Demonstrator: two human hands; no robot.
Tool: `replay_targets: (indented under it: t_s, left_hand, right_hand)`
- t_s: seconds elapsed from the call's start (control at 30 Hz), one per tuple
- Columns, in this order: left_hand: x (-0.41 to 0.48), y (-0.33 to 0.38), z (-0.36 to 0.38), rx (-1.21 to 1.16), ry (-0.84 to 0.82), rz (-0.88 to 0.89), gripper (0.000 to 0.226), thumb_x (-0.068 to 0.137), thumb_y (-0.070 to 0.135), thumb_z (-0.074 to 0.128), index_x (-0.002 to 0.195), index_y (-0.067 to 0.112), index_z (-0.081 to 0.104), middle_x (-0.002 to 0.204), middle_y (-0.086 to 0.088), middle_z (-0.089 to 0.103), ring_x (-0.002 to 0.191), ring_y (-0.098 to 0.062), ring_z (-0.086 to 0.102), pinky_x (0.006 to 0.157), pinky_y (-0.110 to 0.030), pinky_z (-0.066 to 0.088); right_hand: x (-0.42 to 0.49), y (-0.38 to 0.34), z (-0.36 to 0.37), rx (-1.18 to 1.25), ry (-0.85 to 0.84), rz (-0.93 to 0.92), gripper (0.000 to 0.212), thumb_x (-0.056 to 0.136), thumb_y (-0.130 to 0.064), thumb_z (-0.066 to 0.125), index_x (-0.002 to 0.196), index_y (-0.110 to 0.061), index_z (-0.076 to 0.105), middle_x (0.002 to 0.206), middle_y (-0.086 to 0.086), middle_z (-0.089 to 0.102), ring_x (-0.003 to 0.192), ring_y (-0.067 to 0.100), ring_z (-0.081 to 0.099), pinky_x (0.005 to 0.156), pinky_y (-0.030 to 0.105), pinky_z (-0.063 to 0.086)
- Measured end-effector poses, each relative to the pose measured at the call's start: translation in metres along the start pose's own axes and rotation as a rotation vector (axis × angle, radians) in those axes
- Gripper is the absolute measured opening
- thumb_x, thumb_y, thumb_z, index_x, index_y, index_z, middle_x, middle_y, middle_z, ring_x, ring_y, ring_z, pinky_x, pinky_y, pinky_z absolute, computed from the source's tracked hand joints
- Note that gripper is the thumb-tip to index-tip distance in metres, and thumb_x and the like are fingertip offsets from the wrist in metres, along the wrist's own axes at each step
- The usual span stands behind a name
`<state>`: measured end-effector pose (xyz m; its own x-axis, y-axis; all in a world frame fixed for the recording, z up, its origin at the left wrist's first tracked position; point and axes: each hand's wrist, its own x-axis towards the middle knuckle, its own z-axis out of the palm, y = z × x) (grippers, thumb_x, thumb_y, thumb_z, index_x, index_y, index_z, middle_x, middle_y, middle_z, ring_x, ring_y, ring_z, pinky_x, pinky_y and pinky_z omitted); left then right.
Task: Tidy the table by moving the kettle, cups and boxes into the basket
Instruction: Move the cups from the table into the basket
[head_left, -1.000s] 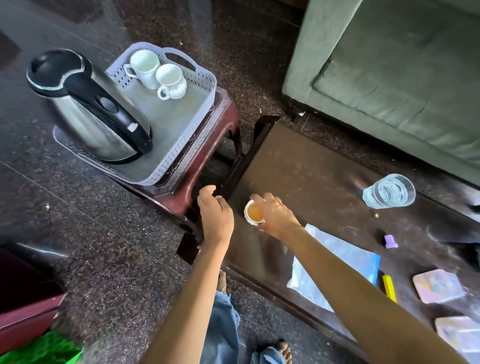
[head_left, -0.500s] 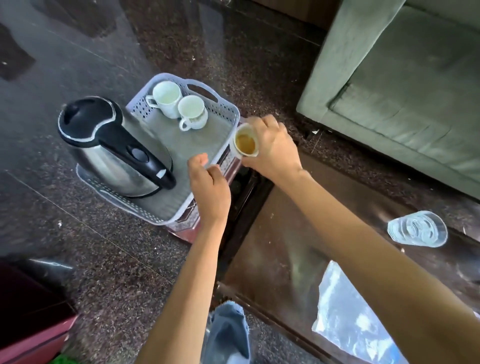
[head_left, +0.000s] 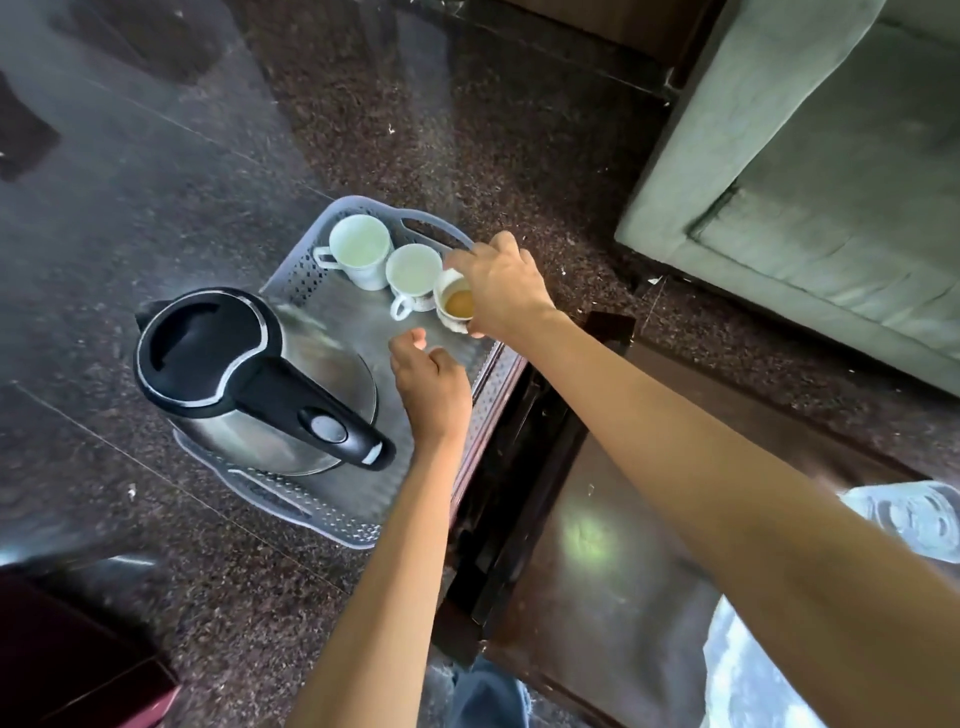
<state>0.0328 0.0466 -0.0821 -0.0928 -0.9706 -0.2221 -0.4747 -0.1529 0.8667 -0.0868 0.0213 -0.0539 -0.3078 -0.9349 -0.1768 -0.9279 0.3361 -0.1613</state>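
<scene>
Moved on from the basket's rim, the cup of brown liquid (head_left: 458, 305) now hangs over the floor of the basket (head_left: 291, 273). At the left the kettle (head_left: 260, 374) stands inside, with two white cups (head_left: 361, 249) at the far end. The left hand (head_left: 434, 387) hovers, its grip loose and holding nothing. The right hand (head_left: 501, 291) has its grip around the third cup, just beside the white ones; I judge it is nearly placed. A clear glass (head_left: 914, 519) waits on the worktop (head_left: 623, 545).
</scene>
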Motion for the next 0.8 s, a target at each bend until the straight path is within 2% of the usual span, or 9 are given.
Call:
replay_targets:
  t_s: [0.07,0.13,0.23,0.33,0.43,0.57,0.7,0.8]
  left_hand:
    - [0.004,-0.003,0.002,0.001,-0.004,-0.008,0.028,0.091,-0.004,0.035,0.118,-0.006,0.044,0.125,-0.019,0.049,0.088,-0.016,0.051,0.065,-0.002,0.031]
    - [0.008,-0.007,0.003,-0.002,-0.015,-0.014,0.028,0.091,-0.003,0.035,0.118,-0.004,0.044,0.125,-0.021,0.050,0.098,-0.022,0.051,0.071,-0.009,0.030]
    - [0.010,-0.008,0.003,0.003,-0.028,-0.012,0.028,0.092,-0.003,0.035,0.118,-0.004,0.044,0.126,-0.022,0.049,0.101,-0.023,0.050,0.073,-0.011,0.028]
    - [0.008,-0.004,0.002,0.009,-0.037,0.021,0.028,0.092,-0.003,0.034,0.118,-0.005,0.043,0.127,-0.023,0.049,0.098,-0.019,0.047,0.072,-0.010,0.028]
    - [0.003,0.001,0.003,0.014,-0.034,0.086,0.027,0.092,-0.003,0.035,0.118,-0.004,0.044,0.124,-0.020,0.050,0.102,-0.020,0.048,0.075,-0.011,0.028]
    - [-0.016,0.013,0.010,0.054,-0.017,0.222,0.026,0.091,-0.005,0.039,0.116,-0.003,0.046,0.119,-0.017,0.050,0.100,-0.014,0.044,0.077,-0.007,0.029]
    - [-0.048,0.025,0.024,0.061,-0.031,0.295,0.027,0.091,-0.004,0.040,0.117,-0.004,0.047,0.118,-0.020,0.052,0.106,-0.025,0.050,0.082,-0.012,0.031]
    - [-0.082,0.027,0.041,0.094,-0.063,0.331,0.029,0.091,-0.002,0.041,0.119,-0.002,0.047,0.119,-0.018,0.053,0.110,-0.026,0.051,0.084,-0.012,0.030]
  right_hand:
    - [0.005,0.000,0.009,-0.039,-0.003,0.016,0.052,0.082,-0.015,0.067,0.129,-0.024,0.046,0.130,0.001,0.052,0.127,0.026,0.033,0.100,0.035,0.035]
    - [0.008,0.000,0.014,-0.047,-0.004,0.029,0.050,0.079,-0.014,0.069,0.124,-0.022,0.048,0.127,0.001,0.054,0.127,0.027,0.032,0.098,0.035,0.034]
    - [0.010,-0.001,0.015,-0.078,0.009,0.015,0.051,0.077,-0.013,0.070,0.121,-0.021,0.048,0.126,0.000,0.054,0.125,0.026,0.033,0.096,0.034,0.032]
    - [0.006,0.001,0.018,-0.042,0.008,0.021,0.055,0.077,-0.010,0.068,0.125,-0.019,0.044,0.130,0.001,0.051,0.126,0.027,0.032,0.098,0.035,0.031]
    - [-0.006,0.007,0.016,0.049,0.036,0.031,0.068,0.074,-0.014,0.074,0.132,-0.018,0.039,0.133,0.002,0.047,0.126,0.028,0.030,0.100,0.037,0.031]
    - [-0.035,0.026,0.006,0.234,0.184,0.067,0.077,0.069,-0.023,0.079,0.135,-0.016,0.040,0.133,0.004,0.045,0.124,0.029,0.032,0.100,0.038,0.032]
    - [-0.080,0.053,0.000,0.440,0.333,0.167,0.071,0.071,-0.026,0.075,0.135,-0.016,0.046,0.133,0.005,0.046,0.120,0.030,0.034,0.101,0.038,0.034]
    - [-0.126,0.078,0.000,0.375,0.414,0.211,0.063,0.074,-0.025,0.073,0.131,-0.014,0.049,0.133,0.009,0.045,0.119,0.033,0.034,0.096,0.041,0.035]
